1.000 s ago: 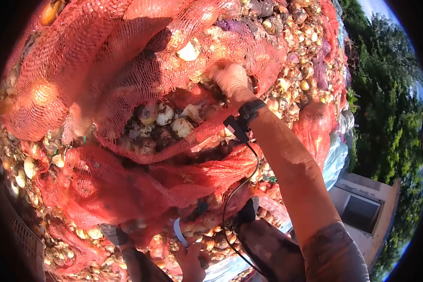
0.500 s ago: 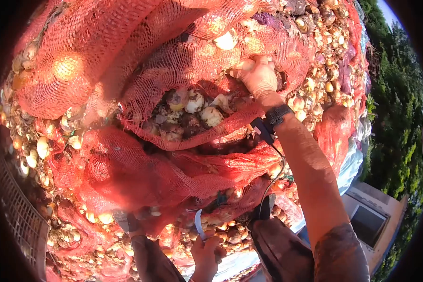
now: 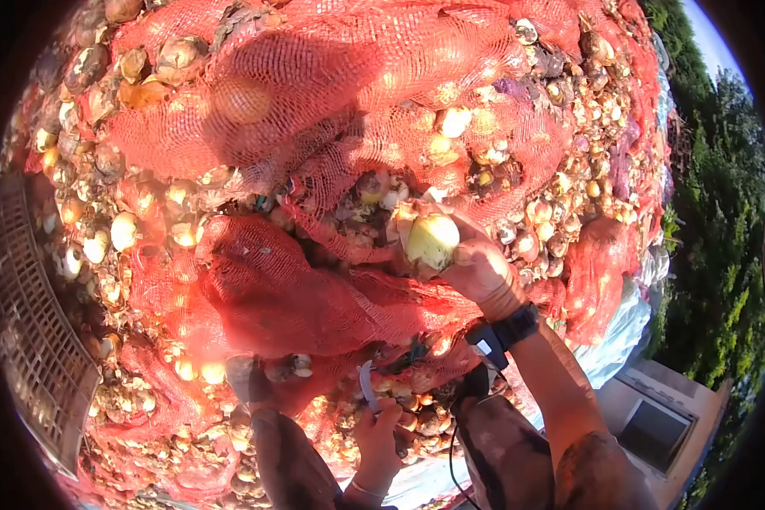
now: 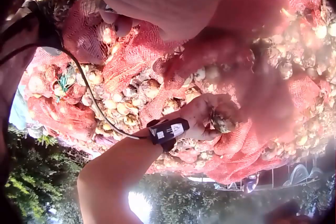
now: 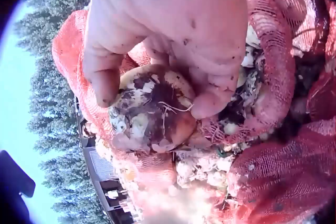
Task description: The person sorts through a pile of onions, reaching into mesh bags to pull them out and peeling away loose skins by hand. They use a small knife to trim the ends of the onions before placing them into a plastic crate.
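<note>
My right hand (image 3: 481, 269) pinches a pale, yellowish-green onion (image 3: 433, 240) between thumb and fingers, over the mouth of a red mesh bag (image 3: 336, 240) holding more onions. Dark, dirt-stained skin and thin roots cover the onion (image 5: 152, 111) in the right wrist view, with the right hand (image 5: 173, 29) above it. Low in the head view, my left hand (image 3: 377, 442) grips a small knife, its curved pale blade (image 3: 367, 385) pointing up. The left hand (image 4: 163, 3) looms large at the top of the left wrist view, apart from the right hand (image 4: 202, 116).
Loose onions (image 3: 123, 231) and red mesh bags (image 3: 289, 289) cover the heap all around. A slatted crate (image 3: 38, 331) stands at the left edge. The person's legs (image 3: 289, 459) are at the bottom, and a small building (image 3: 671, 399) is at the lower right.
The right hand has come out of the mesh bag and moved down toward the body, with an onion now visible in it. The left hand still holds the knife low down.
</note>
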### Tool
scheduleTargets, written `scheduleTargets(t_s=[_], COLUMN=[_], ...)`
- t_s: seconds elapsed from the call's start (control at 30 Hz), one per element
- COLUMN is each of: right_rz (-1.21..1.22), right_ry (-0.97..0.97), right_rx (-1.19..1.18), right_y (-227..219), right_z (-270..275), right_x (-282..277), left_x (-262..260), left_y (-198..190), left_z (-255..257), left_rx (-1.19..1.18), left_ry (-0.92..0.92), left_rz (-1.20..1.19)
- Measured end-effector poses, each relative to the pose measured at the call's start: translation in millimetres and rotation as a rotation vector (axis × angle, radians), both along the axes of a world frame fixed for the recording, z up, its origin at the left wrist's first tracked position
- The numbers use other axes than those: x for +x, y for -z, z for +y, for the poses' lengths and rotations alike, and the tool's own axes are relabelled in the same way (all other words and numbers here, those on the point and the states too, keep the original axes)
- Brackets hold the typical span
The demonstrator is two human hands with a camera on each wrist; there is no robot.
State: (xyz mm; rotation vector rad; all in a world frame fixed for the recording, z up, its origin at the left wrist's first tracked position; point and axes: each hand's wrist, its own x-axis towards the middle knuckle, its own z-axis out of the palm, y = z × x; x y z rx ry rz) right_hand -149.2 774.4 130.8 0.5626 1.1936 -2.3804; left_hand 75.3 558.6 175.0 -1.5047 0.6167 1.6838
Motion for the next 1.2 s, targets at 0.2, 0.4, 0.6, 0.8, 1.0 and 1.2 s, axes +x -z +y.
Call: scheduleTargets(t_s=[0.2,0.4,0.6,0.8,1.0,1.2], right_rz=[-0.021,0.15,0.788,0.299,0.336,0.07], right_ry=[-0.357,-0.7,-0.661,-0.802,-0.514,-0.286], right_rx=[-0.346,-0.448,0.21,0.863,1.572,1.877], right_y=[-39,-159,-139,-1,14,48], right_z=[-198,-411,-402,-156,10,106], right_x=[-41,-93,-104,-16,11,-67], left_x=[-25,-32,-39,-34,-30,-33], left_y=[-2,16,12,21,4,3], left_z=[-28,-34,-41,-27,-17,7], left_rx=[0.005,-0.098,-0.094,-0.282,-0.106,-0.146], left_ry=[-0.279,-0.395,-0.384,-0.159,-0.003,0.137], left_rz=[0.006,0.103,0.188,0.21,-0.01,-0.117])
